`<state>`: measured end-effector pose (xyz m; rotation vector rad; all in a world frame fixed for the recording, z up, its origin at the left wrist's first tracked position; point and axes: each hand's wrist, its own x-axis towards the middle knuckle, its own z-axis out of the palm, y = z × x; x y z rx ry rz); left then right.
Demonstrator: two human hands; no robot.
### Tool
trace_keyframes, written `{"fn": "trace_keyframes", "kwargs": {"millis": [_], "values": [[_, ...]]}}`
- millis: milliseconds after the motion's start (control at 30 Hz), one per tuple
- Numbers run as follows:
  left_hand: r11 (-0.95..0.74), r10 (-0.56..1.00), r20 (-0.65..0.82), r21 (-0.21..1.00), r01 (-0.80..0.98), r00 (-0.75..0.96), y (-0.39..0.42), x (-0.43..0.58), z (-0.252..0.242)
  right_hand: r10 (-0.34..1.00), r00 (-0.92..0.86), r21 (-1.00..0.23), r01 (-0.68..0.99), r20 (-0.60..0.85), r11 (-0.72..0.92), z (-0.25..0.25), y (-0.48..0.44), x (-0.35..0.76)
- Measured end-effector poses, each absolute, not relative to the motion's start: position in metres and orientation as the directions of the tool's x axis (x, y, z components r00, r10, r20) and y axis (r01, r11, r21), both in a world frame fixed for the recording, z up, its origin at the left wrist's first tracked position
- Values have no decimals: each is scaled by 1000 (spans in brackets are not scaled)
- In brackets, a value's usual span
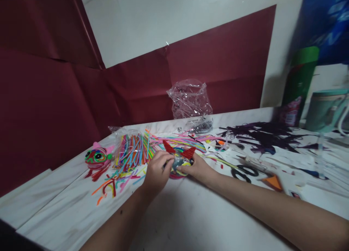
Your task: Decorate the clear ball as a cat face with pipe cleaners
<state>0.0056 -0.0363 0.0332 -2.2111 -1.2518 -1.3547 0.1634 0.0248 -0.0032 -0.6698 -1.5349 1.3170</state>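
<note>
Both my hands meet over a small round craft figure made of coloured pipe cleaners, with two red pointed ears. My left hand has its fingers curled and pinches the figure's left side. My right hand is closed around its right side. The figure rests low over the white table. A finished pink and red figure with green eyes sits to the far left.
A clear bag of coloured pipe cleaners lies just left of my hands, with loose cut pieces in front. Black scissors, an orange triangle, dark purple strands and a crumpled clear bag lie beyond.
</note>
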Motion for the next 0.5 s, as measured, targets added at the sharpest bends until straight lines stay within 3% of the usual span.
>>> {"fn": "trace_keyframes", "kwargs": {"millis": [300, 500], "values": [[-471, 613, 747, 85, 878, 257, -42, 11, 34, 850, -336, -903, 1, 405, 430, -6, 16, 159], [-402, 656, 714, 57, 914, 245, -45, 11, 35, 851, -365, -910, 19, 378, 413, -2, 12, 158]]}}
